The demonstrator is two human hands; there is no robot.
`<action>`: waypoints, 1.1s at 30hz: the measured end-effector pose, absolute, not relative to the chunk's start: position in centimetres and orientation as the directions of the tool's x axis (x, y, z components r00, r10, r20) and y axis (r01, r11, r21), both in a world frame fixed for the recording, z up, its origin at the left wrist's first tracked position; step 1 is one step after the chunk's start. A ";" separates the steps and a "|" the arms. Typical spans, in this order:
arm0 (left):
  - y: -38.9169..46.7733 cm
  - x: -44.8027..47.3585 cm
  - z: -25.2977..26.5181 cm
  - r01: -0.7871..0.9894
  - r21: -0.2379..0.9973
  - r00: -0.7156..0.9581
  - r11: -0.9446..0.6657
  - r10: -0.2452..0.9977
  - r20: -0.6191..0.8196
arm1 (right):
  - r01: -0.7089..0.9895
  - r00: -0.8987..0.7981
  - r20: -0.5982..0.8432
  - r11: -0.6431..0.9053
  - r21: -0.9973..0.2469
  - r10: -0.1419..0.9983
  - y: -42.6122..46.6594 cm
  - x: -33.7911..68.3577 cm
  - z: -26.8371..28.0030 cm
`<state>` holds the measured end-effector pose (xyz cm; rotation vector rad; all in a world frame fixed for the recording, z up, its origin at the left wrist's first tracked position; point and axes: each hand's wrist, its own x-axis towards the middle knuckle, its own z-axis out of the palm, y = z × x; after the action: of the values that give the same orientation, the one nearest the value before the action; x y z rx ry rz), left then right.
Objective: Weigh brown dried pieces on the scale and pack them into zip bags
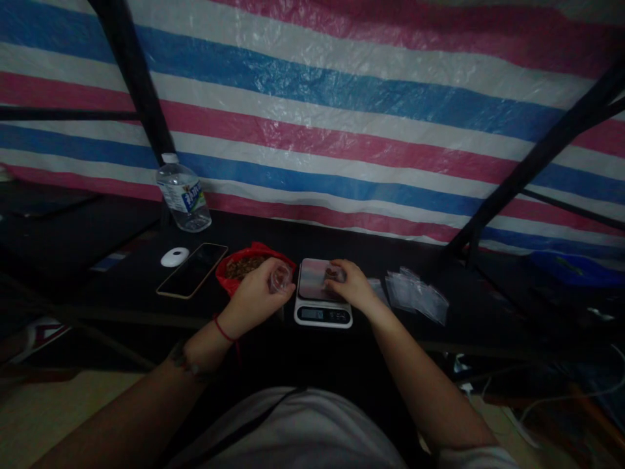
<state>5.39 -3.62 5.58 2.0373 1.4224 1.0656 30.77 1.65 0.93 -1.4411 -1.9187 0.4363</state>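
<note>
My left hand [261, 290] is closed around a small clear plastic cup [280, 279], its open end facing me. That hand hovers at the front right of a red plastic bag [258, 248] filled with brown dried pieces [243, 266]. My right hand [349, 283] grips a small clear plastic packet [334, 273] with something brown in it, on or just above the metal plate of a white digital scale [312, 277]. The scale's display shows digits too small to read. Several clear zip bags [415, 293] lie fanned out to the right of my right hand.
A phone [193, 270] and a white round object [174, 256] lie on the black table [131, 286] to the left. Behind them stands a clear plastic bottle [184, 198]. Black metal poles [139, 85] and a striped plastic sheet [312, 130] close off the back.
</note>
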 end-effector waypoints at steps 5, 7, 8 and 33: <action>-3.0 3.1 3.9 0.481 0.845 -0.062 -0.234 0.952 0.299 | 0.572 -0.357 0.376 0.518 -0.636 0.855 2.4 27.7 2.3; -2.7 2.1 3.4 0.435 0.878 -0.108 -0.201 0.956 0.273 | 0.504 -0.404 0.385 0.553 -0.664 0.830 2.8 25.7 3.2; -2.6 1.5 3.1 0.423 0.886 -0.131 -0.191 0.954 0.268 | 0.476 -0.417 0.377 0.552 -0.685 0.827 3.1 24.7 3.6; -5.2 -2.5 0.0 0.698 0.703 -0.146 -0.138 0.933 0.328 | 0.475 -0.468 0.216 0.450 -0.756 0.857 5.3 18.3 2.6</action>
<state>-2.47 -5.22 0.01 1.8340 1.8438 1.1639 18.27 5.30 2.63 -1.1097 -2.1115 0.8388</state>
